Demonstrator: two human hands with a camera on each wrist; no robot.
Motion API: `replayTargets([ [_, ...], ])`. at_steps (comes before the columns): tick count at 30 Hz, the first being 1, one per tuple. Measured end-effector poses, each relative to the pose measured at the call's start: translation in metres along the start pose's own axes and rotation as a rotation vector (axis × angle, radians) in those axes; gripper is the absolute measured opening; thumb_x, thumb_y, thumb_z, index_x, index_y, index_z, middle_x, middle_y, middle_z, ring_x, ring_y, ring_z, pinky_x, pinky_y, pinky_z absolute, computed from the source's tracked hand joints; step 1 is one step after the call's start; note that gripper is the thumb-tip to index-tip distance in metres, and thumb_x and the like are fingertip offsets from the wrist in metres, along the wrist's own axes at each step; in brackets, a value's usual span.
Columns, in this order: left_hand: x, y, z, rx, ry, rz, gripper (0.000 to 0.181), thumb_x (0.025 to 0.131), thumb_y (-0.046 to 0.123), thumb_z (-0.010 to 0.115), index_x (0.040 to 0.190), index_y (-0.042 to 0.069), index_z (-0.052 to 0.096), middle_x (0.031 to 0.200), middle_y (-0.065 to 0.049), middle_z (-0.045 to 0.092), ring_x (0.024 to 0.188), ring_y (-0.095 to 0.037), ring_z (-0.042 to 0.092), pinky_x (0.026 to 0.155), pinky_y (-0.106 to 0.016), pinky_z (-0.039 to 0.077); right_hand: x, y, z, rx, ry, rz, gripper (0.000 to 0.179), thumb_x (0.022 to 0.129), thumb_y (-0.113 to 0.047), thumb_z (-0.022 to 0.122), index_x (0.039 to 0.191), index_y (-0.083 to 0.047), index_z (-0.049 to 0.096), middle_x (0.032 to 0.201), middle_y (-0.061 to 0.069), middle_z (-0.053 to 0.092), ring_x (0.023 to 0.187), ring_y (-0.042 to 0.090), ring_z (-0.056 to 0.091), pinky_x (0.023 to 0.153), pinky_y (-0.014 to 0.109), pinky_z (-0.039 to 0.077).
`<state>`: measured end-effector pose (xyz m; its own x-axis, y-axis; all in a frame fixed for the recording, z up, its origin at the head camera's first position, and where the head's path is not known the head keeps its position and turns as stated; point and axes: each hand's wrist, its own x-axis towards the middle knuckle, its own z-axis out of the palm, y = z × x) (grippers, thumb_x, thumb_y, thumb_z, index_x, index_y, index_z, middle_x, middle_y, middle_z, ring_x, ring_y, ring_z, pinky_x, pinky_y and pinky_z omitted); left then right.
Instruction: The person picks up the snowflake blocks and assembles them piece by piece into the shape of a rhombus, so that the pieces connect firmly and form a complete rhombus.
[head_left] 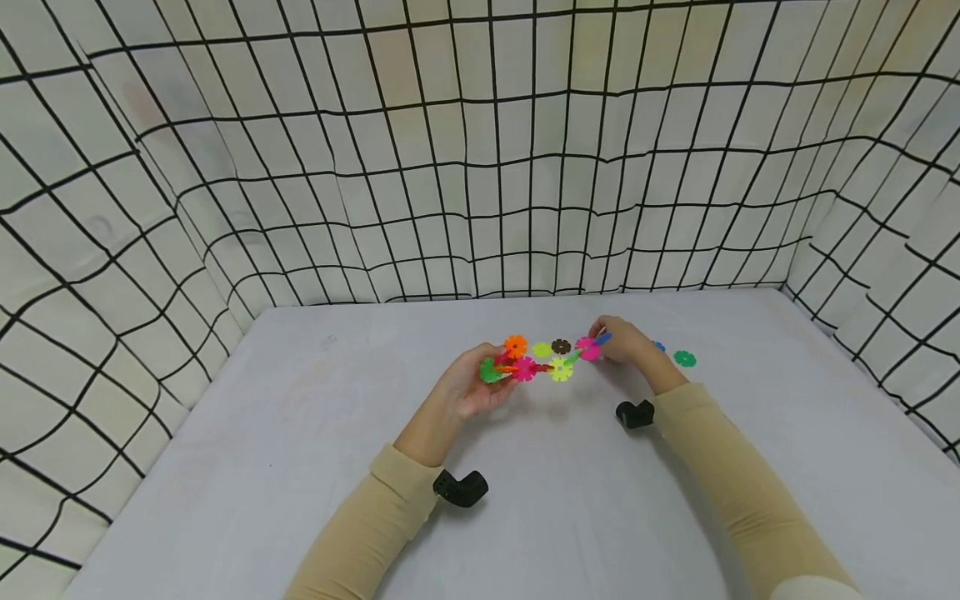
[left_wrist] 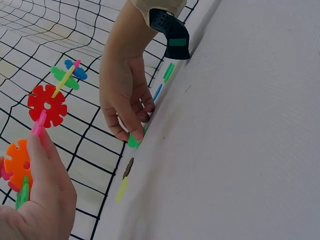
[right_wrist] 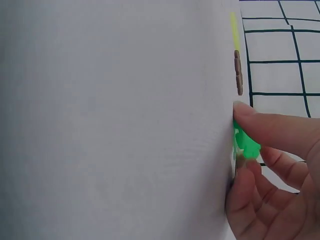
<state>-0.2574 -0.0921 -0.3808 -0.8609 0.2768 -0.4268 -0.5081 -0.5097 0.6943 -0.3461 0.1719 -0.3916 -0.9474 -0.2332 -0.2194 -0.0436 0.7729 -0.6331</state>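
Note:
My left hand [head_left: 472, 383] holds one end of a chain of interlocked plastic flower discs [head_left: 523, 369]. Orange, pink, green, red, yellow and blue pieces make up the chain, slotted edge to edge. It extends rightward above the table, and its far end overlaps my right hand [head_left: 622, 342] in the head view. In the left wrist view that far end, with a blue disc [left_wrist: 76, 70], stands apart from the right hand. Thumb and fingertips of the right hand pinch a loose green disc [right_wrist: 249, 143] at the tabletop.
On the white table [head_left: 300, 467], a yellow disc [head_left: 541, 350] and a brown disc [head_left: 561, 346] lie left of the right hand. A green disc [head_left: 685, 358] and a blue disc [head_left: 659, 345] lie to its right. Black-gridded white walls [head_left: 495, 167] surround the back and sides.

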Motion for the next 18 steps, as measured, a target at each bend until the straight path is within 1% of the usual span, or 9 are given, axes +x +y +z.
replayTargets([
  [2,0.0,0.0,0.0,-0.022,-0.012,0.005,0.033,0.1,0.014,0.052,0.13,0.006,0.041,0.122,-0.014,0.047,0.092,-0.022,0.06,0.063,-0.023,0.059,0.0,0.001,0.0,0.038,0.01,0.01,0.035,0.094,0.001,0.064,0.127,0.009,0.052,0.113,0.023,0.058,0.079,0.02,0.058,0.07,0.028,0.051],
  [4,0.0,0.0,-0.001,-0.04,-0.016,0.01,0.035,0.1,0.013,0.05,0.132,0.005,0.038,0.124,-0.014,0.045,0.094,-0.022,0.059,0.063,-0.022,0.058,0.001,0.003,0.0,0.075,0.014,0.02,0.039,0.095,-0.006,0.07,0.127,0.008,0.051,0.109,0.02,0.059,0.072,0.016,0.058,0.066,0.025,0.05],
  [7,0.0,-0.001,0.0,-0.053,-0.012,0.02,0.047,0.099,0.012,0.048,0.141,0.004,0.03,0.131,-0.014,0.041,0.103,-0.025,0.056,0.064,-0.022,0.058,0.001,0.006,0.0,0.121,0.023,0.015,0.036,0.097,-0.008,0.069,0.124,0.009,0.052,0.108,0.02,0.061,0.072,0.014,0.06,0.067,0.025,0.052],
  [9,0.0,-0.002,0.001,-0.05,-0.006,0.025,0.048,0.099,0.012,0.048,0.142,0.004,0.029,0.132,-0.014,0.04,0.105,-0.025,0.054,0.065,-0.021,0.058,0.001,0.009,0.0,0.152,0.042,-0.001,0.032,0.097,-0.006,0.068,0.121,0.008,0.053,0.105,0.018,0.062,0.072,0.014,0.061,0.066,0.025,0.053],
  [11,0.001,-0.003,0.001,-0.037,0.012,0.032,0.041,0.099,0.012,0.049,0.137,0.003,0.035,0.128,-0.015,0.043,0.102,-0.024,0.055,0.064,-0.022,0.058,-0.001,0.011,0.001,0.198,0.064,-0.02,0.029,0.097,-0.005,0.066,0.12,0.008,0.054,0.103,0.017,0.062,0.071,0.013,0.062,0.066,0.025,0.053],
  [13,0.002,-0.004,0.002,-0.027,0.032,0.034,0.028,0.1,0.014,0.05,0.125,0.003,0.043,0.121,-0.014,0.047,0.095,-0.022,0.057,0.063,-0.022,0.058,-0.002,0.014,0.0,0.24,0.087,-0.034,0.028,0.096,-0.004,0.066,0.118,0.008,0.054,0.1,0.015,0.063,0.069,0.012,0.062,0.066,0.025,0.053],
  [15,0.003,-0.006,0.003,-0.012,0.062,0.033,0.019,0.102,0.016,0.052,0.117,0.004,0.048,0.115,-0.014,0.05,0.088,-0.021,0.057,0.061,-0.021,0.057,-0.004,0.015,0.0,0.28,0.101,-0.036,0.028,0.097,-0.004,0.066,0.119,0.008,0.054,0.098,0.014,0.063,0.068,0.011,0.062,0.066,0.024,0.053],
  [16,0.004,-0.006,0.003,-0.008,0.079,0.031,0.018,0.102,0.017,0.053,0.115,0.005,0.05,0.113,-0.013,0.051,0.086,-0.02,0.057,0.061,-0.021,0.057,-0.006,0.015,-0.001,0.3,0.107,-0.032,0.029,0.097,-0.005,0.066,0.12,0.007,0.054,0.098,0.013,0.063,0.069,0.011,0.062,0.066,0.024,0.053],
  [18,0.004,-0.007,0.004,-0.007,0.109,0.022,0.019,0.103,0.018,0.056,0.117,0.006,0.051,0.114,-0.013,0.051,0.088,-0.021,0.055,0.06,-0.021,0.056,-0.009,0.015,-0.002,0.339,0.12,-0.019,0.029,0.098,-0.005,0.066,0.121,0.007,0.053,0.099,0.012,0.063,0.071,0.011,0.062,0.068,0.024,0.054],
])
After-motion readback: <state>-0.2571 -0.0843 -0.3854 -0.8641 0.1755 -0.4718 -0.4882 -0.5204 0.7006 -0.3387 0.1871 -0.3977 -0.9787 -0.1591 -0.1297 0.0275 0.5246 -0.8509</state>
